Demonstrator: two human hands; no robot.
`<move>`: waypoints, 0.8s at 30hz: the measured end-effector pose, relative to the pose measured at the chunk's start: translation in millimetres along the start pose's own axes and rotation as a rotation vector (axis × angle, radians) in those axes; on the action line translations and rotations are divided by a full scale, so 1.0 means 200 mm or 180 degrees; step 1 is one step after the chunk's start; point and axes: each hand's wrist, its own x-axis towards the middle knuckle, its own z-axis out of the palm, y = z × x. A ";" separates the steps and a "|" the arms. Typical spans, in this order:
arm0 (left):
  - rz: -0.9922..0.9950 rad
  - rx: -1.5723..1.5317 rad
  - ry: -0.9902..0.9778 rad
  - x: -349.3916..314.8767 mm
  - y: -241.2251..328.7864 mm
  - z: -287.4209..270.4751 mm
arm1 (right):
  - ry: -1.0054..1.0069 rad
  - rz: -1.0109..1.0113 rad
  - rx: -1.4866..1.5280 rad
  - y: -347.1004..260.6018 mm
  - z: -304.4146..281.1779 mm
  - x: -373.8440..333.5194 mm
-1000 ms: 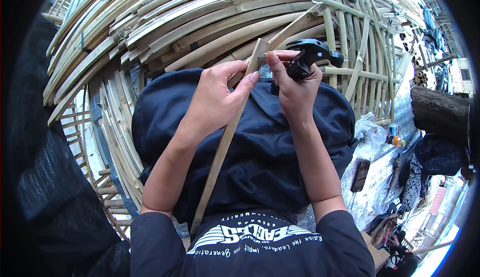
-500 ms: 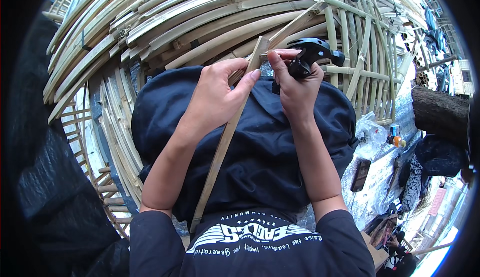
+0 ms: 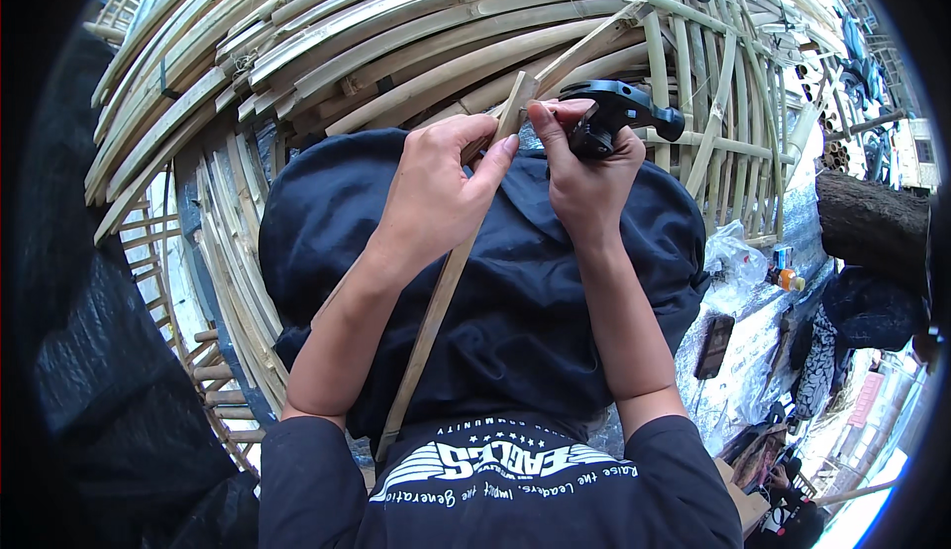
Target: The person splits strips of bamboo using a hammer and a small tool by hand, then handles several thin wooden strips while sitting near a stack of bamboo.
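Note:
My left hand [image 3: 433,192] is closed around a narrow bamboo strip [image 3: 428,336], its thumb lying along the face near the top end. The strip slants from there down over the dark cloth on my lap to my shirt. In my right hand [image 3: 591,184] is a black claw hammer [image 3: 622,103], held close under the head, which points to the right. The thumb and forefinger of that hand pinch together beside the strip's upper end, where something small and thin, perhaps a nail, barely shows. Behind this end, a second bamboo strip [image 3: 584,54] runs up to the right.
Split bamboo poles [image 3: 416,54] are piled across the far side. At the right stand a bamboo lattice [image 3: 708,123] and a thick log [image 3: 867,217]. A phone [image 3: 714,346], a clear plastic bag [image 3: 733,262] and a small orange-capped bottle [image 3: 790,279] lie on silvery sheeting.
My right hand has turned slightly, and its fingertips sit closer against the strip. The hammer head has tilted and shifted a little. My left forearm has moved slightly to the right.

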 end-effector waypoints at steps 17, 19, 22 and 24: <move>-0.0330 -0.0267 -0.0117 0.01 -0.06 0.06 | 0.0121 -0.0014 -0.0183 0.03 0.01 -0.01; -0.0394 -0.0468 -0.0207 0.02 -0.09 0.07 | 0.0151 0.0052 -0.0151 0.04 0.01 -0.01; -0.0608 -0.0981 -0.0441 0.04 -0.14 0.08 | 0.0098 0.0179 -0.0176 0.06 0.02 0.00; -0.0752 -0.1312 -0.0591 0.05 -0.18 0.08 | 0.0078 0.0193 -0.0184 0.07 0.02 0.01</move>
